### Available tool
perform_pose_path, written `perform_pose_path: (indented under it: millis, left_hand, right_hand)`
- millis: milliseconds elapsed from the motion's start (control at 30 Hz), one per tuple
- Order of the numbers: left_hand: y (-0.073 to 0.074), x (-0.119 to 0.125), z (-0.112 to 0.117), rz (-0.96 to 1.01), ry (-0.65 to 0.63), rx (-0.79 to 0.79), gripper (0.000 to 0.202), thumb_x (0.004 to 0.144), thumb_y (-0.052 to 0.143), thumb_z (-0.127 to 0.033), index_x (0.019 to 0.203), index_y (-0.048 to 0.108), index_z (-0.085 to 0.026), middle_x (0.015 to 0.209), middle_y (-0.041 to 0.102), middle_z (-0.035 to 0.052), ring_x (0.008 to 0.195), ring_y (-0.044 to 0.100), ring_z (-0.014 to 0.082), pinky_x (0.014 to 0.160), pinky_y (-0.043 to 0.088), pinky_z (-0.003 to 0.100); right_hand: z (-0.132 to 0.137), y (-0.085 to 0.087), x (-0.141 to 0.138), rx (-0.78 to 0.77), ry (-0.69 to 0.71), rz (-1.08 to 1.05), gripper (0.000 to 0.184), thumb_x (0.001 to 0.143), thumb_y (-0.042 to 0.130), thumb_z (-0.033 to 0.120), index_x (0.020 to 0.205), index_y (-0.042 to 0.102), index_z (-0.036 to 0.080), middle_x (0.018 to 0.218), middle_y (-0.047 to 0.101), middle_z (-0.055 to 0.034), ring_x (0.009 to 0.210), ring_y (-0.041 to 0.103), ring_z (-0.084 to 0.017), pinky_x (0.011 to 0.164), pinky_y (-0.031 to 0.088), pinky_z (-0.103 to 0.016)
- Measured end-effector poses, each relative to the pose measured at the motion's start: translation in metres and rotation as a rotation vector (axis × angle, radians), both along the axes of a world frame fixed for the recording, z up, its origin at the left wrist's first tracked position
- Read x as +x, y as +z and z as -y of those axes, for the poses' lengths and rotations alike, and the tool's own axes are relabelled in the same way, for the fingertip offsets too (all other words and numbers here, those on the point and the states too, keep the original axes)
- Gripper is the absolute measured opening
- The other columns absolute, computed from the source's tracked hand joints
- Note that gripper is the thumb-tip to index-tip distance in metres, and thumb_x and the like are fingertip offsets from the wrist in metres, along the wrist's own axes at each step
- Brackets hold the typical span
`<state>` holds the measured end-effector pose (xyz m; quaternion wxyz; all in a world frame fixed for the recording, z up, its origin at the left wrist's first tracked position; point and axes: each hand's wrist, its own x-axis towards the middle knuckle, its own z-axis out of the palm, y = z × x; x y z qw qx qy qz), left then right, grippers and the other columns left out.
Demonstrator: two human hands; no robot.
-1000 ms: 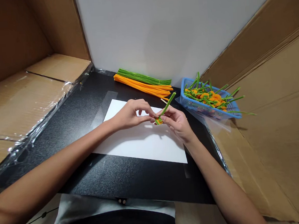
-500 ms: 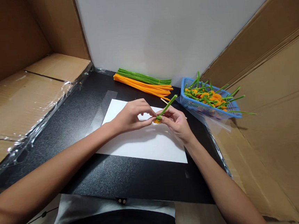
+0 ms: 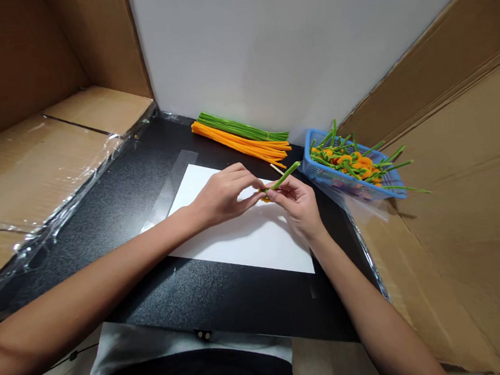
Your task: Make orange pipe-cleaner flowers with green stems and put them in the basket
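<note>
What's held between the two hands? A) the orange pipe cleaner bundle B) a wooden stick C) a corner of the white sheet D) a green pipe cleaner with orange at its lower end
D: the green pipe cleaner sticks up from between the left hand and right hand, with a bit of orange at its lower end.

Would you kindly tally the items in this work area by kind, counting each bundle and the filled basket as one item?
Pipe cleaner bundles, green and orange: 2
Blue plastic basket: 1
White paper sheet: 1
Thin wooden stick: 1
Green pipe cleaner held by left hand and right hand: 1
Total: 6
</note>
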<state>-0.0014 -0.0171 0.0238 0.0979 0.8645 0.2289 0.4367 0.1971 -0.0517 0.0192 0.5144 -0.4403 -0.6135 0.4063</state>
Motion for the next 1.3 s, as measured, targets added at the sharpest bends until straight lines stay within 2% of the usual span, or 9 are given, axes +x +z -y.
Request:
perform_pose_path:
  millis: [267,567,700,833,967,1067,1167,1233,1300]
  left_hand:
    - [0.006,0.004,0.006,0.142,-0.002,-0.269,0.009,0.087,0.069,-0.027,0.088,0.071,-0.018,0.085,0.074,0.0037,0.079,0.061,0.0152,0.061,0.046,0.025]
    - [0.006,0.008,0.008,0.139,0.057,-0.522,0.010,0.083,0.070,-0.028,0.082,0.073,-0.018,0.083,0.074,0.0035,0.074,0.063,0.0152,0.059,0.045,0.025]
    - [-0.001,0.009,0.009,0.103,0.107,-0.330,0.004,0.083,0.068,-0.019,0.080,0.070,-0.017,0.079,0.072,0.0027,0.076,0.062,0.0160,0.064,0.046,0.027]
    - [0.000,0.003,0.005,-0.044,0.065,0.115,0.016,0.092,0.054,-0.011,0.085,0.067,-0.016,0.081,0.071,0.0041,0.078,0.060,0.0167,0.067,0.049,0.030]
    - [0.011,-0.006,-0.001,-0.250,-0.144,0.550,0.026,0.098,0.046,-0.013,0.083,0.067,-0.019,0.081,0.069,0.0022,0.076,0.063,0.0147,0.066,0.052,0.030]
    - [0.015,-0.009,-0.005,-0.205,-0.290,0.750,0.024,0.096,0.050,-0.011,0.084,0.068,-0.020,0.082,0.069,0.0020,0.074,0.063,0.0151,0.064,0.053,0.031]
    - [0.010,-0.010,-0.009,-0.189,-0.305,0.683,0.025,0.097,0.047,-0.013,0.087,0.069,-0.021,0.086,0.069,0.0042,0.074,0.063,0.0165,0.067,0.055,0.033]
    - [0.003,-0.010,-0.012,-0.175,-0.234,0.470,0.025,0.099,0.045,-0.016,0.091,0.068,-0.021,0.086,0.069,0.0058,0.076,0.062,0.0173,0.070,0.054,0.035]
    - [-0.004,-0.009,-0.013,-0.087,-0.140,0.237,0.020,0.099,0.048,-0.021,0.092,0.067,-0.019,0.084,0.070,0.0070,0.077,0.061,0.0178,0.070,0.052,0.035]
  right_hand:
    - [0.004,0.005,-0.005,0.121,-0.034,0.020,0.025,0.076,0.080,0.044,0.081,0.069,0.022,0.086,0.071,-0.0023,0.075,0.069,-0.018,0.070,0.060,-0.034]
    - [0.007,-0.001,-0.002,0.157,-0.048,0.146,0.022,0.086,0.071,0.043,0.087,0.067,0.021,0.082,0.069,-0.0020,0.075,0.070,-0.018,0.073,0.057,-0.033]
    - [0.007,0.002,-0.007,0.129,-0.098,0.165,0.023,0.084,0.072,0.043,0.080,0.067,0.020,0.075,0.068,-0.0011,0.070,0.067,-0.016,0.068,0.055,-0.030]
    - [0.007,0.008,-0.010,0.044,-0.072,0.128,0.029,0.080,0.075,0.047,0.077,0.066,0.019,0.073,0.067,-0.0012,0.070,0.065,-0.016,0.068,0.055,-0.030]
    - [0.006,0.015,-0.006,-0.195,0.157,0.013,0.034,0.077,0.077,0.050,0.074,0.066,0.018,0.071,0.065,-0.0007,0.069,0.064,-0.015,0.069,0.056,-0.029]
    - [0.008,0.018,-0.004,-0.504,0.382,-0.132,0.035,0.074,0.080,0.049,0.076,0.067,0.017,0.071,0.066,-0.0017,0.066,0.066,-0.017,0.067,0.059,-0.032]
    - [0.009,0.019,-0.006,-0.623,0.426,-0.196,0.036,0.072,0.081,0.049,0.079,0.068,0.016,0.073,0.068,-0.0030,0.065,0.067,-0.017,0.068,0.060,-0.034]
    - [0.009,0.018,-0.008,-0.491,0.318,-0.172,0.034,0.074,0.080,0.048,0.083,0.068,0.017,0.077,0.070,-0.0027,0.068,0.068,-0.017,0.072,0.060,-0.034]
    - [0.008,0.016,-0.009,-0.254,0.148,-0.096,0.029,0.075,0.080,0.044,0.081,0.068,0.018,0.078,0.069,-0.0013,0.071,0.068,-0.016,0.074,0.059,-0.032]
